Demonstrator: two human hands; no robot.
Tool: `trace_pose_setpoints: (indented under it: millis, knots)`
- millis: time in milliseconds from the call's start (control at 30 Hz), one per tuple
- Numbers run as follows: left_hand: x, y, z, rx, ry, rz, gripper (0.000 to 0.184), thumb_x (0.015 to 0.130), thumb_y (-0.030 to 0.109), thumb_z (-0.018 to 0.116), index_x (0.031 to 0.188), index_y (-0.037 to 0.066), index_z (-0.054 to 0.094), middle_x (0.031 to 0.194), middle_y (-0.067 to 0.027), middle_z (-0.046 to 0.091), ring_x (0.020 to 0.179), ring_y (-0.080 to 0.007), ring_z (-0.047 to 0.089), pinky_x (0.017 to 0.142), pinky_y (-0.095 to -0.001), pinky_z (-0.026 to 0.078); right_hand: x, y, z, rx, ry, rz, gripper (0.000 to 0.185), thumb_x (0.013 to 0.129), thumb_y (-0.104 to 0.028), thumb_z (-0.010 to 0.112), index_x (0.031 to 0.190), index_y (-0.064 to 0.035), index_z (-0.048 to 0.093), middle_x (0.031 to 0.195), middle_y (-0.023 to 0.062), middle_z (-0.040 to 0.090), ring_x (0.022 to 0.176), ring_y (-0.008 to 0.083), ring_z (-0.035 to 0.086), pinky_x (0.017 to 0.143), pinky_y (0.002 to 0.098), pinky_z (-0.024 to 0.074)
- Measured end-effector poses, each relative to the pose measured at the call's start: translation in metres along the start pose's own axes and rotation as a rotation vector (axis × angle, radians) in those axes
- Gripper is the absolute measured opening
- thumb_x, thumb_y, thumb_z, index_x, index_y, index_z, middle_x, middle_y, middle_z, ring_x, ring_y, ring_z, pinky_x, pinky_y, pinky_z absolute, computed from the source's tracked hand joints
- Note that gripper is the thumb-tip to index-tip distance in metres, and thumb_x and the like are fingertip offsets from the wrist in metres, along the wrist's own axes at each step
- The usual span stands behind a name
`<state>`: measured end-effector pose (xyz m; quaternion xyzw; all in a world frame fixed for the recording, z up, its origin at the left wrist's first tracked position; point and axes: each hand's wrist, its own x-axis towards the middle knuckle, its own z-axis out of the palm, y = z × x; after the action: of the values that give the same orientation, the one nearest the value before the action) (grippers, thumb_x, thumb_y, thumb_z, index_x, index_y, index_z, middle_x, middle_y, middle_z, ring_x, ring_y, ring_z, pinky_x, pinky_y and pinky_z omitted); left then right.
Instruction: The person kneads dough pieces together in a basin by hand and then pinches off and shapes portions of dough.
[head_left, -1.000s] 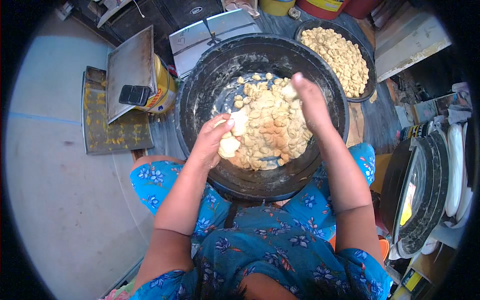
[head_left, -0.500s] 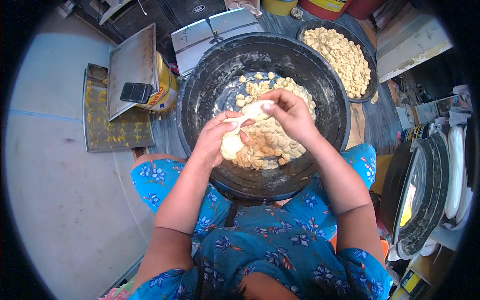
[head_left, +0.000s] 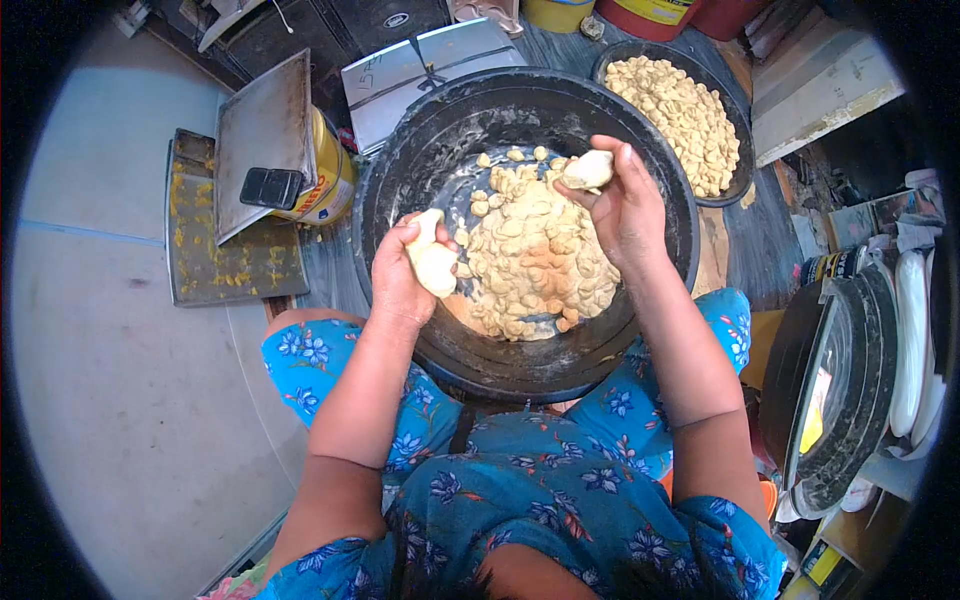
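Note:
A large black basin (head_left: 500,375) stands between my knees, with a heap of small pale dough pieces (head_left: 520,250) on its bottom and brownish powder over part of the heap. Over the basin's left side, my left hand (head_left: 402,275) is wrapped round a pale lump of dough (head_left: 432,262). My right hand (head_left: 630,205), above the heap's upper right, grips a smaller piece of dough (head_left: 589,171) between thumb and fingers. The two pieces are apart.
Behind the basin on the right is a round black tray (head_left: 746,150) full of similar dough pieces. A phone (head_left: 270,187) lies on a metal sheet (head_left: 262,130) at the left, by a yellow bucket (head_left: 335,190). Black round containers (head_left: 865,370) stand at the right.
The dough stretched between my hands half a second ago is now in two pieces. My right hand has moved up and right with one; my left hand has shifted slightly left with the other.

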<state>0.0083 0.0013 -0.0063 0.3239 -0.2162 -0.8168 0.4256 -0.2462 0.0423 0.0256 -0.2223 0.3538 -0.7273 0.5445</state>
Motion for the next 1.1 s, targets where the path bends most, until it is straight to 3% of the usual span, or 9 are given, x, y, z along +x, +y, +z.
trace_pose_setpoints:
  millis: [133, 300, 433, 567, 700, 733, 833, 1000, 1100]
  knots:
    - [-0.005, -0.005, 0.015, -0.101, -0.155, -0.049, 0.048, 0.074, 0.013, 0.046, 0.121, 0.001, 0.045, 0.104, -0.0167, 0.058, 0.094, -0.0291, 0.058, 0.087, -0.0384, 0.047, -0.004, 0.010, 0.005, -0.238, -0.119, 0.067, 0.028, 0.093, -0.023, 0.053, 0.111, -0.0018, 0.052, 0.098, 0.0081, 0.058, 0.096, 0.0180, 0.059, 0.086, 0.0382, 0.0526]
    - [-0.005, -0.008, 0.016, 0.119, -0.163, -0.089, 0.045, 0.079, 0.006, 0.045, 0.124, 0.002, 0.044, 0.108, -0.0194, 0.058, 0.092, -0.0273, 0.060, 0.083, -0.0353, 0.050, -0.009, 0.008, 0.006, -0.494, -0.189, 0.282, 0.022, 0.089, -0.017, 0.059, 0.105, -0.0015, 0.057, 0.111, 0.0084, 0.054, 0.093, 0.0162, 0.059, 0.081, 0.0307, 0.0509]
    - [-0.009, -0.010, 0.017, 0.259, -0.205, -0.112, 0.046, 0.084, 0.011, 0.052, 0.127, 0.005, 0.040, 0.109, -0.0174, 0.057, 0.088, -0.0251, 0.062, 0.075, -0.0320, 0.053, -0.013, 0.022, 0.006, -1.014, -0.500, -0.190, 0.032, 0.084, -0.019, 0.065, 0.111, -0.0036, 0.058, 0.123, 0.0110, 0.047, 0.105, 0.0176, 0.053, 0.087, 0.0319, 0.0454]
    - [-0.016, -0.020, 0.036, 0.288, -0.188, -0.118, 0.055, 0.085, 0.013, 0.058, 0.133, 0.008, 0.031, 0.106, -0.0179, 0.058, 0.090, -0.0234, 0.062, 0.077, -0.0316, 0.052, -0.032, 0.028, 0.026, -0.871, -0.681, -0.041, 0.035, 0.083, -0.012, 0.065, 0.116, -0.0055, 0.057, 0.131, 0.0109, 0.041, 0.110, 0.0172, 0.049, 0.085, 0.0308, 0.0455]
    - [-0.018, -0.016, 0.030, 0.358, -0.327, -0.152, 0.073, 0.080, 0.013, 0.065, 0.140, 0.011, 0.024, 0.120, -0.0179, 0.053, 0.089, -0.0241, 0.063, 0.078, -0.0328, 0.052, -0.019, 0.032, 0.009, -0.978, -0.489, 0.025, 0.027, 0.084, -0.007, 0.061, 0.111, -0.0040, 0.057, 0.104, 0.0098, 0.060, 0.095, 0.0210, 0.059, 0.081, 0.0316, 0.0505]
    - [-0.018, -0.013, 0.027, 0.374, -0.351, -0.198, 0.075, 0.079, 0.012, 0.066, 0.140, 0.012, 0.022, 0.120, -0.0179, 0.053, 0.088, -0.0237, 0.063, 0.078, -0.0329, 0.052, -0.017, 0.031, 0.009, -0.706, -0.320, 0.143, 0.021, 0.089, -0.006, 0.055, 0.109, -0.0017, 0.056, 0.089, 0.0047, 0.063, 0.085, 0.0168, 0.061, 0.078, 0.0291, 0.0504]
    - [-0.014, -0.008, 0.025, 0.402, -0.390, -0.281, 0.082, 0.076, 0.010, 0.068, 0.142, 0.012, 0.020, 0.120, -0.0179, 0.054, 0.083, -0.0225, 0.062, 0.077, -0.0328, 0.051, -0.006, 0.016, 0.008, -0.513, -0.215, 0.132, 0.019, 0.091, -0.009, 0.054, 0.108, -0.0010, 0.056, 0.092, 0.0031, 0.062, 0.088, 0.0121, 0.060, 0.078, 0.0280, 0.0499]
    - [-0.021, -0.018, 0.032, 0.484, -0.299, -0.101, 0.083, 0.073, 0.006, 0.066, 0.143, 0.012, 0.020, 0.107, -0.0187, 0.061, 0.081, -0.0212, 0.062, 0.075, -0.0315, 0.050, -0.029, 0.026, 0.020, -0.879, -0.631, 0.056, 0.030, 0.083, -0.005, 0.061, 0.112, -0.0002, 0.056, 0.096, 0.0054, 0.063, 0.089, 0.0173, 0.060, 0.083, 0.0307, 0.0475]
    - [-0.024, -0.017, 0.035, 0.492, -0.296, -0.122, 0.082, 0.073, 0.004, 0.064, 0.143, 0.012, 0.021, 0.102, -0.0177, 0.062, 0.085, -0.0214, 0.061, 0.077, -0.0315, 0.049, -0.027, 0.029, 0.017, -0.743, -0.548, 0.256, 0.026, 0.083, -0.002, 0.060, 0.108, 0.0004, 0.058, 0.093, 0.0069, 0.064, 0.086, 0.0144, 0.061, 0.075, 0.0276, 0.0494]
